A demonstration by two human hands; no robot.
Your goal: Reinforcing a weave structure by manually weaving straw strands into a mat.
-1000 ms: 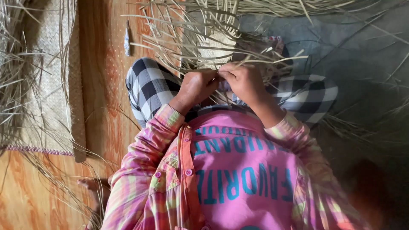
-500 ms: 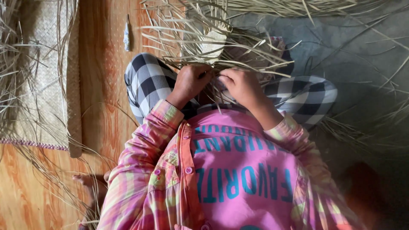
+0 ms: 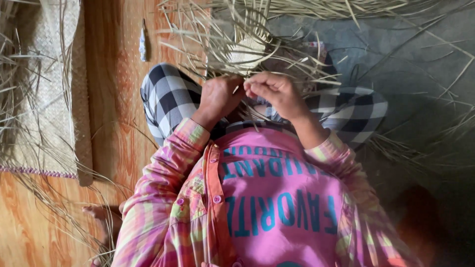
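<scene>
Your left hand (image 3: 217, 96) and right hand (image 3: 274, 91) each pinch thin dry straw strands (image 3: 237, 54), probably light, springy and brittle, best gripped close beside the woven piece (image 3: 246, 49).

Dry, matt straw strips (image 3: 237, 37), stiff and pale, pinched by the left hand (image 3: 220, 96) and right hand (image 3: 274, 91). Woven mat (image 3: 47, 99): coarse plaited fibre (edge trimmed with purple thread). Floor (image 3: 116, 123): glossy orange wood-grain surface. Shirt (image 3: 163, 198) and trousers (image 3: 170, 96): soft matt cloth, with smooth plastic-looking buttons.
</scene>
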